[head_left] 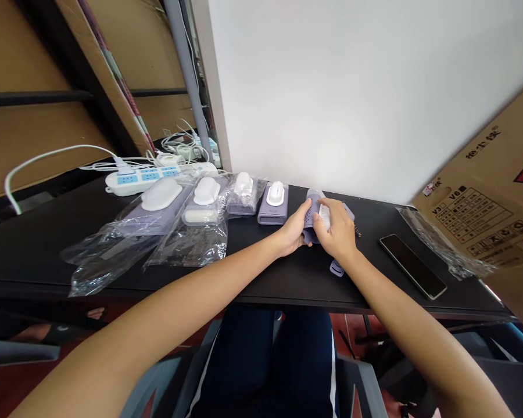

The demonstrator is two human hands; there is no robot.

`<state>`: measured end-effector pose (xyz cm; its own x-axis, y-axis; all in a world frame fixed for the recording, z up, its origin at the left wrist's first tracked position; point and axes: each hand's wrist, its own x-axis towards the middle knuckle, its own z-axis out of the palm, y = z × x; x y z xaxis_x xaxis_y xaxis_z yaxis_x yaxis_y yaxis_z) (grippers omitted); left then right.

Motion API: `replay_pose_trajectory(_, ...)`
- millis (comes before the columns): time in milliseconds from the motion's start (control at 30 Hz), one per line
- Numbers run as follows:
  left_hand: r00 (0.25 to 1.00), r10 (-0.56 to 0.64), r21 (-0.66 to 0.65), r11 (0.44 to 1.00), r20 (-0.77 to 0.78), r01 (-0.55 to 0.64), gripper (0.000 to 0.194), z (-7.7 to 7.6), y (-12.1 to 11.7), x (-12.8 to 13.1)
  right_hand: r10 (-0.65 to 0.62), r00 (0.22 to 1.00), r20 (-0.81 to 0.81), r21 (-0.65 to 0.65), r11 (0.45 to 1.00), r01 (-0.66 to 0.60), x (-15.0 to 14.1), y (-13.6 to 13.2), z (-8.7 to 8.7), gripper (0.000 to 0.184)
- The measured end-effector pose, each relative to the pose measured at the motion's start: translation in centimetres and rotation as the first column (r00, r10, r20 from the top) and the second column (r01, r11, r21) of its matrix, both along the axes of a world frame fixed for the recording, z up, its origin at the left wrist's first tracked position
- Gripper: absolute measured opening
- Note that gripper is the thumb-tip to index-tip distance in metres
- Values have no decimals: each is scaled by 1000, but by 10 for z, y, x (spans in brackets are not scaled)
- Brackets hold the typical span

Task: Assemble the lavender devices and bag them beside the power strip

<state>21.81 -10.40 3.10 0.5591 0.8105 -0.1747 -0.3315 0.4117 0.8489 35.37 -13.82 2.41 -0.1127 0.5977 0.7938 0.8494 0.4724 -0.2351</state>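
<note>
While I watch from afar, my left hand (293,229) and right hand (337,229) curl closed around a perforated lilac silicone sleeve (312,197) at frame centre.

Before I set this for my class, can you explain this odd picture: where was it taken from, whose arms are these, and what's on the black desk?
This picture comes from a camera worn on a person's head, looking forward and down, so the two bare arms are that person's own. The left hand and right hand together hold a lilac perforated sleeve with a white ridged part in it. On the black desk lie a white power strip with blue sockets, clear plastic bags around lilac-and-white items, an unwrapped lilac case with a white oval top, and a black smartphone. A brown cardboard box shows at the right.
</note>
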Motion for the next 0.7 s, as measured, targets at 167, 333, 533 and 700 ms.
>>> replay_pose_trajectory(167, 1000, -9, 14, 1000, -22, 10, 53, 0, -1, 0, -15, 1000, -21, 12, 1000, 15, 4, 4, -1, 25)
replay_pose_trajectory(333, 1000, 22, 13, 1000, -17, -21, 50, -1, -1, 2, 4, 1000, -18, 89, 996, -3, 5, 7, -6, 25)
replay_pose_trajectory(533, 997, 74, -33, 997, -23, -75, 53, -2, 0, 5, -92, 995, -39, 133, 986, 96, 0, 10, -10, 28)
replay_pose_trajectory(700, 998, 65, 1, 998, -4, -65, 51, -5, 1, 3, -67, 997, 35, 103, 993, 63, 2, 7, -6, 32)
